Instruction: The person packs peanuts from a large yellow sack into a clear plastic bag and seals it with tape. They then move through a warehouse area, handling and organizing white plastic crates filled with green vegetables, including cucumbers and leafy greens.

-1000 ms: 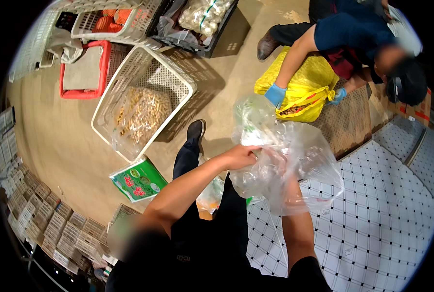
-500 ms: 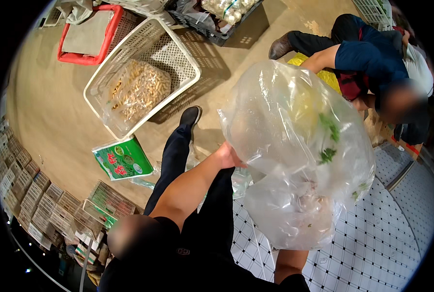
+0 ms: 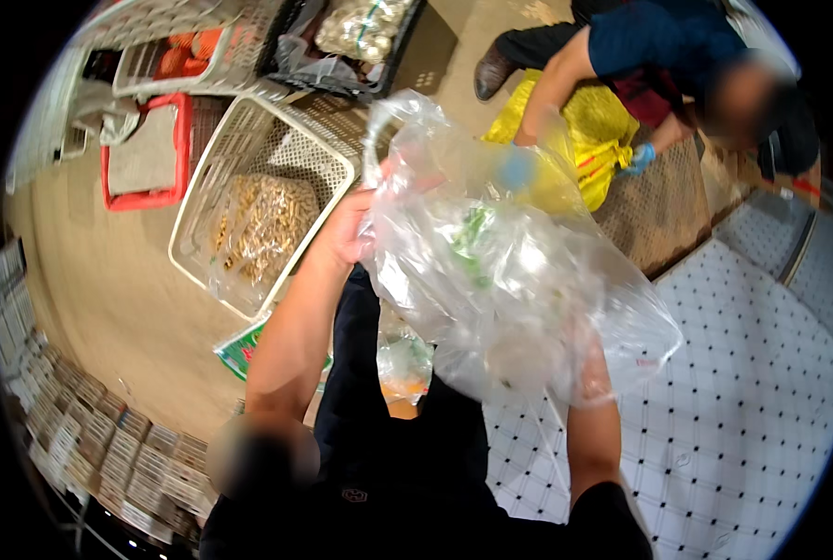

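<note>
A large clear plastic bag hangs crumpled between my hands. My left hand is closed on its left edge, the fingers partly behind the film. My right hand shows blurred through the film at the bag's near right part, where it grips the plastic; its single fingers are hard to make out. Green leaves show through the bag's middle. Past the bag, another person in a dark blue shirt handles a yellow sack; a blue glove covers one of that person's hands.
To the left, a white crate holds a bag of small brown pieces. Beyond are a red-rimmed container and a black crate with white produce. A green printed package lies below the white crate. At right is a white dotted surface.
The bag has come down and left and looks flatter. My left hand has moved left and farther from me; my right hand has moved farther out. The view has shifted, showing more crates.
</note>
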Action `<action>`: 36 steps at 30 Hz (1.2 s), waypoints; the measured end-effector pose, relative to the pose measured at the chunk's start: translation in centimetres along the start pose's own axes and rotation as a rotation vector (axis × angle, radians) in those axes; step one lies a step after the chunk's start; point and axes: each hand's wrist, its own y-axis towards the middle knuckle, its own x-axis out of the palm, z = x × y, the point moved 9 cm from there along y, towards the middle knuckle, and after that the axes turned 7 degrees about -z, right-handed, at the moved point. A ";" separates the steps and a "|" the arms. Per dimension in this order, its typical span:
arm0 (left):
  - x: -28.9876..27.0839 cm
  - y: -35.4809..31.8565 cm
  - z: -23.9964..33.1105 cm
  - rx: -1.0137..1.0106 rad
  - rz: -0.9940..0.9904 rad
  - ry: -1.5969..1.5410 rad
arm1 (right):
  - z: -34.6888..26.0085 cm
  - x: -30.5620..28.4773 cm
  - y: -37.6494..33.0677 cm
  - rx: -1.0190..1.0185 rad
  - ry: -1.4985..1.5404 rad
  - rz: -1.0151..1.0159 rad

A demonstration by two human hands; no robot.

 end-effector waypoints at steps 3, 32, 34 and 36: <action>1.3 -2.7 3.9 0.034 -0.090 0.433 | 2.5 0.8 2.7 0.031 0.069 -0.025; -11.1 -9.7 6.1 0.221 0.533 1.005 | -0.4 3.8 4.9 -0.320 -0.374 0.153; -9.6 -11.8 8.5 0.360 0.615 1.017 | -4.1 7.2 -0.7 -0.481 -0.416 -0.030; -6.8 -14.3 10.5 0.510 0.594 0.962 | -7.4 8.1 -7.7 -0.575 -0.397 0.061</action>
